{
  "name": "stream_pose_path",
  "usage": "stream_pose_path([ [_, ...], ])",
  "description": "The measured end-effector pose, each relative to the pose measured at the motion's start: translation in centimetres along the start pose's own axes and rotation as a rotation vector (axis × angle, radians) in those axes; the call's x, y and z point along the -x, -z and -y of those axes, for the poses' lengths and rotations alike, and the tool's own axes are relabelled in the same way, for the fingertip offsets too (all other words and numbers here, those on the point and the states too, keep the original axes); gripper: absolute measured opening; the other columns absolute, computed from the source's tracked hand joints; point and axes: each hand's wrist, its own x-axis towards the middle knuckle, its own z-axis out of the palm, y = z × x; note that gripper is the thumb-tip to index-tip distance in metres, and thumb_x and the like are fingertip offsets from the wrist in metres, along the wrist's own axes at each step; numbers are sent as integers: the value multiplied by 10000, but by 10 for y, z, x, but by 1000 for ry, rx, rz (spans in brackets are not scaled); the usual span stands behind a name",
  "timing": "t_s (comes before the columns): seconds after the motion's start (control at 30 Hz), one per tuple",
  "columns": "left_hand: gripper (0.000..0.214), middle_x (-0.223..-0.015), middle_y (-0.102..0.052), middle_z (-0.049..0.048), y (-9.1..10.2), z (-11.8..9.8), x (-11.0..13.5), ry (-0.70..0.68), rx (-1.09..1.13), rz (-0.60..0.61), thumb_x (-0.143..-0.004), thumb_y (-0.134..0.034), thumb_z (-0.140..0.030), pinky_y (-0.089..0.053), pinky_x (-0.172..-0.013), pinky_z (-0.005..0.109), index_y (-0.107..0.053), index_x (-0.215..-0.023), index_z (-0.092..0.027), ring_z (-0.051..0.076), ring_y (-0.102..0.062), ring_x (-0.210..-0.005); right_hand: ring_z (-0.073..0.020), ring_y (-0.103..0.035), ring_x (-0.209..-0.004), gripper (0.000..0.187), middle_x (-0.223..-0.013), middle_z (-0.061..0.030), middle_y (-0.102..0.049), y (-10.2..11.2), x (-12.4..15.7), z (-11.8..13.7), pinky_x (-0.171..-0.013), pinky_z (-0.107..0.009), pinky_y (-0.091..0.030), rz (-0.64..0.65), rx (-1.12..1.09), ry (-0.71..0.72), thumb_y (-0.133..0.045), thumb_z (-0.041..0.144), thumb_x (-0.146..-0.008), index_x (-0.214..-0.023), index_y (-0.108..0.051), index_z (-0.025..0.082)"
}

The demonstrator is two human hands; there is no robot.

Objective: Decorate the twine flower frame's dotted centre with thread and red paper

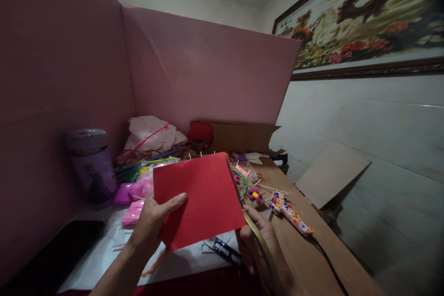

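Note:
A red sheet of paper point(204, 196) is held up over the desk. My left hand point(154, 219) grips its lower left corner, thumb on the front and fingers behind. My right hand point(260, 240) sits at the sheet's lower right corner, partly hidden by it; its fingers curl and a thin yellowish strip point(258, 238) runs across them. Whether the right hand pinches the paper is not visible.
Small black scissors point(222, 249) lie below the paper. A patterned glue gun point(291, 215) with a black cord lies to the right. A purple bottle point(92, 164), pink clay pieces point(133, 192), sticks, a cardboard box point(243, 136) and pink divider walls point(208, 69) surround the desk. A black phone point(55, 254) lies left.

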Motion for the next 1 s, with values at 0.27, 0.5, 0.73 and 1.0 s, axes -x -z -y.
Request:
stream_pose_path([
  [0.27, 398, -660, -707, 99, -1, -2, 2, -32, -46, -12, -496, -799, -239, -555, -521, 335, -648, -836, -96, 268, -676, -571, -32, -254, -265, 760, -370, 132, -366, -3, 1, 1, -244, -134, -267, -32, 19, -54, -676, 704, -478, -993, -480, 180],
  [0.5, 380, -669, -709, 97, 2, 0, 0, -35, -70, 17, -484, -803, -244, -551, -529, 332, -658, -806, -104, 263, -675, -571, -27, -235, -266, 744, -353, 137, -302, -2, -1, 8, -258, -134, -192, 10, 69, -11, -606, 755, -485, -921, -518, 158],
  [0.73, 363, -699, -716, 113, 5, 2, -3, -30, -73, 25, -477, -810, -234, -555, -547, 333, -667, -786, -110, 271, -679, -586, -20, -213, -270, 806, -371, 138, -299, 0, 0, 5, -260, -137, -201, 43, 47, 43, -582, 820, -435, -905, -512, 169],
  [1.0, 336, -694, -713, 99, 5, 3, -3, -50, -73, 27, -503, -798, -231, -556, -544, 333, -672, -791, -114, 264, -678, -588, -16, -232, -271, 680, -383, 140, -334, -1, 4, -2, -248, -115, -265, -2, -2, 35, -644, 721, -540, -922, -480, 183],
])
